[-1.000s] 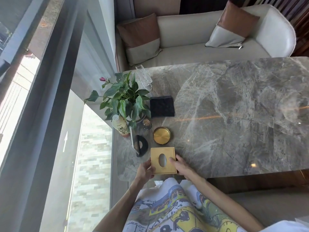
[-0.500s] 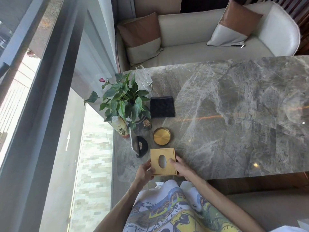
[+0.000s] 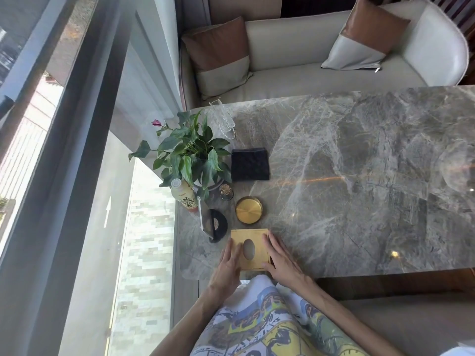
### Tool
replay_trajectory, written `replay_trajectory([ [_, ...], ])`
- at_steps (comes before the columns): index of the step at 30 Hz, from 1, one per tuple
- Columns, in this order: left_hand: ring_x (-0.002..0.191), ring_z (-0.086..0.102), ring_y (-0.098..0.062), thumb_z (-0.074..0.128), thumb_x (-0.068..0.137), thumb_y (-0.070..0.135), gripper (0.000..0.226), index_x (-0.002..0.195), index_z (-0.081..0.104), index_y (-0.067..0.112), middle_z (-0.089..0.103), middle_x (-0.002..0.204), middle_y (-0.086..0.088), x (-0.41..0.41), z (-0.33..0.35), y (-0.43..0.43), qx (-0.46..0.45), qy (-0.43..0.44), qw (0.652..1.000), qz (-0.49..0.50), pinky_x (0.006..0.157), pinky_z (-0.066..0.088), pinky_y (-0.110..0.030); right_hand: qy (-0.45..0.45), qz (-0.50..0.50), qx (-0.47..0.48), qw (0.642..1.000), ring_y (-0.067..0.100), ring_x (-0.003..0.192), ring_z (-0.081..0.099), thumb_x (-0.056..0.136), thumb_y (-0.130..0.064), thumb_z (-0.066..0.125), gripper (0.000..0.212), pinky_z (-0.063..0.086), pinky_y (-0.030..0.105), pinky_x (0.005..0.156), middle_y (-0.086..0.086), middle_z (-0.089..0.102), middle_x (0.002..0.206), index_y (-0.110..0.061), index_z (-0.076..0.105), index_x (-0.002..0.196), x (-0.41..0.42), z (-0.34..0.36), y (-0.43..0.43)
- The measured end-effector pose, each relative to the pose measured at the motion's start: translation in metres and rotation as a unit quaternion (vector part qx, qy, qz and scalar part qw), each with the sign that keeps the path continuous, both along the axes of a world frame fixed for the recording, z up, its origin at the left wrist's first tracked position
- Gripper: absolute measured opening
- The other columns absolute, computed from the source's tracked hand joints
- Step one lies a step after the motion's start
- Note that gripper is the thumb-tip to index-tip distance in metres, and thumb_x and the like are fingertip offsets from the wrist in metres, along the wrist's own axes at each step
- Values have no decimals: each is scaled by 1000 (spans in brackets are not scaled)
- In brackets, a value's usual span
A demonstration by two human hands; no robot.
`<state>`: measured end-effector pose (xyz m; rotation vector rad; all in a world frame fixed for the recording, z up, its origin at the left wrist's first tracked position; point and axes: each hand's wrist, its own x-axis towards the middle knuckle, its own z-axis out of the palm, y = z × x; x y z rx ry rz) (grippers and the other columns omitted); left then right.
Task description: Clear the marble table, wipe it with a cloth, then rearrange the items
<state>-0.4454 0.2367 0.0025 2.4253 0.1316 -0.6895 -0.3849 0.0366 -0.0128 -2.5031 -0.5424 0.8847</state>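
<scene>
At the table's (image 3: 359, 176) 9 o'clock edge stand a plant (image 3: 191, 155), a bottle (image 3: 183, 195) and a black stand (image 3: 214, 224), with a black cloth (image 3: 249, 164) and gold dish (image 3: 248, 209) just right of them. The gold box (image 3: 253, 246) sits at 7 o'clock near the front edge. Compared with 1 second ago, the left hand (image 3: 227, 268) and right hand (image 3: 280, 260) have loosened: fingers now lie flat and extended against the box's 2 sides, gripping nothing. The box looks placed, so rearranging seems nearly finished.
</scene>
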Motion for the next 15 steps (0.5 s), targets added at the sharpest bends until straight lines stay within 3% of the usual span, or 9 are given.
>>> replay_trajectory([
  [6,150,20,-26,46,94,6,77,155,4,24,-13,164,-5,-1,0,0,25,-1,1000,-8,99,49,-32,4,2,7,1000,19,155,-5,96,-34,57,88,9,33,126,-11,-30,155,-21,-5,157,1,-3,-2],
  [15,145,33,-27,48,92,10,77,155,6,29,-10,164,1,0,4,-6,64,9,998,7,91,53,-35,3,10,0,1000,19,155,-4,96,-36,55,87,15,36,126,-13,-31,155,-22,-6,157,2,-4,-3],
])
